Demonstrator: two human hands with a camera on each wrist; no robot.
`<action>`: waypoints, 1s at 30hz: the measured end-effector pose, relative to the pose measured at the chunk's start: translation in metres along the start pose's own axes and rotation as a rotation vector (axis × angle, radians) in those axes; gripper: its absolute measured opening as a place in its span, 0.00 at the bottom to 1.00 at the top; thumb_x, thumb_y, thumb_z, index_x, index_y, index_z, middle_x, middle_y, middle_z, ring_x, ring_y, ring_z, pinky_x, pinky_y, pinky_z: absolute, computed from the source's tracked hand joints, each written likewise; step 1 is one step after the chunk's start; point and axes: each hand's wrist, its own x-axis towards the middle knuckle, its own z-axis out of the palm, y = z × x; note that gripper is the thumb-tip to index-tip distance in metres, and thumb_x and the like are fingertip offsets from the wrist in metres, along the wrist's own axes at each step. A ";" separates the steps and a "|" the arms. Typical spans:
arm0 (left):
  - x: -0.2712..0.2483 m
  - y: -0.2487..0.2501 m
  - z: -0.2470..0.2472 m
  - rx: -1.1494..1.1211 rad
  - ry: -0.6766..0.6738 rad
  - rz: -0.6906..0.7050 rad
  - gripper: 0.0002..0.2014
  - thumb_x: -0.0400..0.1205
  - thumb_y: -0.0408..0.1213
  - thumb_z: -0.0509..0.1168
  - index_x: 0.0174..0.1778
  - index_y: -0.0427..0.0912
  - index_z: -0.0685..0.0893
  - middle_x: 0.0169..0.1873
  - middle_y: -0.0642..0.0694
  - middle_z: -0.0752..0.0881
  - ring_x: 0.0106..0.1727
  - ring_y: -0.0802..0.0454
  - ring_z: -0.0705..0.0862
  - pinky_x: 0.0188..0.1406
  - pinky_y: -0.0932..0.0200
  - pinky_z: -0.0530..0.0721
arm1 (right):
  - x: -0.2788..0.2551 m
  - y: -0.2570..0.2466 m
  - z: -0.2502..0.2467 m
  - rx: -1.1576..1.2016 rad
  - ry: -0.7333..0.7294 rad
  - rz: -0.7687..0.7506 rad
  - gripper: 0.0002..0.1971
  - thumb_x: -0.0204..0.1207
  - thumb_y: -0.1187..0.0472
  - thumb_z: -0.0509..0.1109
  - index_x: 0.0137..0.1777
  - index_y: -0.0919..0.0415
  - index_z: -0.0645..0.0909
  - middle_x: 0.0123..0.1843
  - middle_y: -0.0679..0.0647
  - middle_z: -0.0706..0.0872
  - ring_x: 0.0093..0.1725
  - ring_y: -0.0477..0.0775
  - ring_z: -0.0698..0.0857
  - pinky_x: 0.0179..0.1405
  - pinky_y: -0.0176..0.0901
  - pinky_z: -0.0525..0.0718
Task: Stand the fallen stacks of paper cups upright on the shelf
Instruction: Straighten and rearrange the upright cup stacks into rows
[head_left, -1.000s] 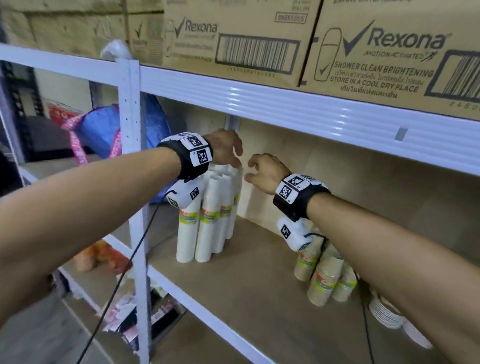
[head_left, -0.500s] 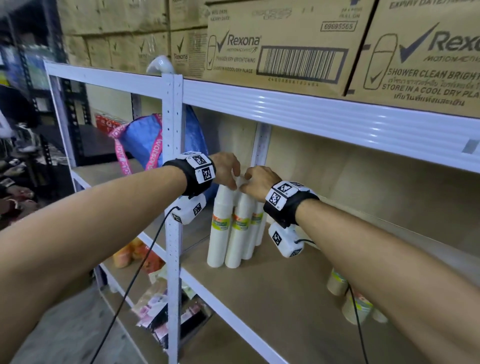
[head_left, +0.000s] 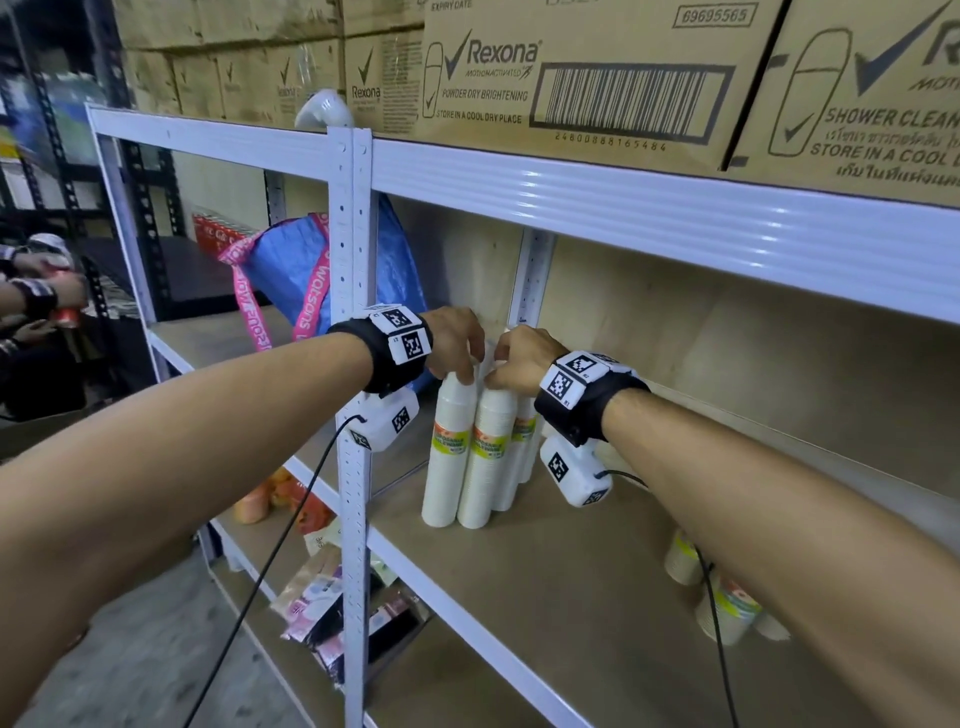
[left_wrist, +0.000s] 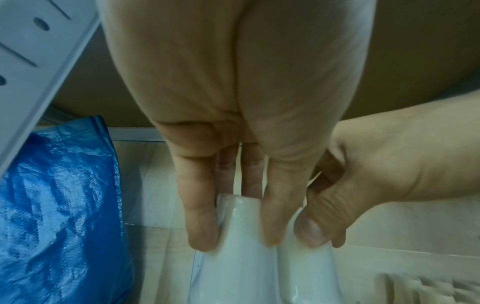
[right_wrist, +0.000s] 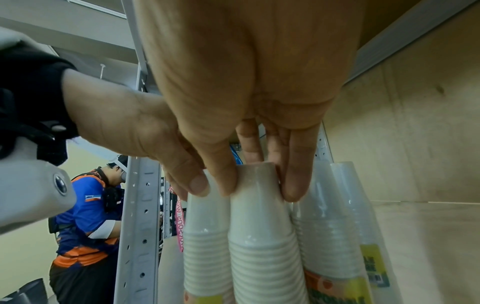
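1. Landmark: the white perforated steel upright (head_left: 353, 364) at the front of the wooden shelf (head_left: 545, 587). Just right of it and further in, we see a tight cluster of tall white plastic-wrapped stacks of paper cups (head_left: 470, 447), all upright, bases on the shelf board.
2. Left hand (head_left: 457, 340): fingers curled down over the top of the stack nearest the upright, pinching its tip. The left wrist view shows fingertips (left_wrist: 202, 226) pressed on either side of the wrap.
3. Right hand (head_left: 519, 358): thumb and fingers pinch the top of the neighbouring stack. The right wrist view shows the fingertips (right_wrist: 293, 185) closed round the top cup.
4. Step in hand, as we judge it: steadying and squaring two stood-up stacks against the cluster.
5. Well to the right of the upright, near the shelf's front edge, shorter beige cup stacks with printed labels (head_left: 727, 608) lie partly hidden behind the right forearm. We cannot tell whether they are upright or tipped.
6. Next move, our guess: release both tops gently so nothing topples, then reach right for those shorter stacks.
7. Blue woven bag with pink straps (head_left: 291, 275) sits behind the upright, on its left. It touches nothing we are handling.
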 end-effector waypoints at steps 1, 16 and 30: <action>-0.001 0.001 -0.002 -0.017 -0.007 -0.001 0.13 0.75 0.33 0.76 0.53 0.48 0.84 0.48 0.44 0.85 0.35 0.50 0.86 0.20 0.68 0.79 | -0.001 0.000 -0.002 -0.004 -0.008 0.001 0.14 0.70 0.58 0.77 0.53 0.64 0.86 0.47 0.56 0.85 0.42 0.55 0.83 0.29 0.37 0.75; 0.023 0.074 -0.029 -0.104 -0.141 0.166 0.19 0.73 0.34 0.78 0.60 0.43 0.86 0.57 0.39 0.87 0.49 0.41 0.91 0.52 0.43 0.90 | -0.022 0.050 -0.059 -0.005 -0.082 0.152 0.18 0.67 0.57 0.81 0.53 0.66 0.84 0.46 0.58 0.88 0.37 0.56 0.86 0.43 0.48 0.88; 0.091 0.160 0.002 -0.039 -0.012 0.362 0.21 0.76 0.29 0.73 0.67 0.41 0.84 0.65 0.44 0.81 0.57 0.46 0.84 0.44 0.56 0.87 | -0.034 0.153 -0.083 -0.043 0.112 0.414 0.19 0.65 0.59 0.83 0.54 0.66 0.87 0.53 0.57 0.88 0.46 0.53 0.85 0.38 0.38 0.80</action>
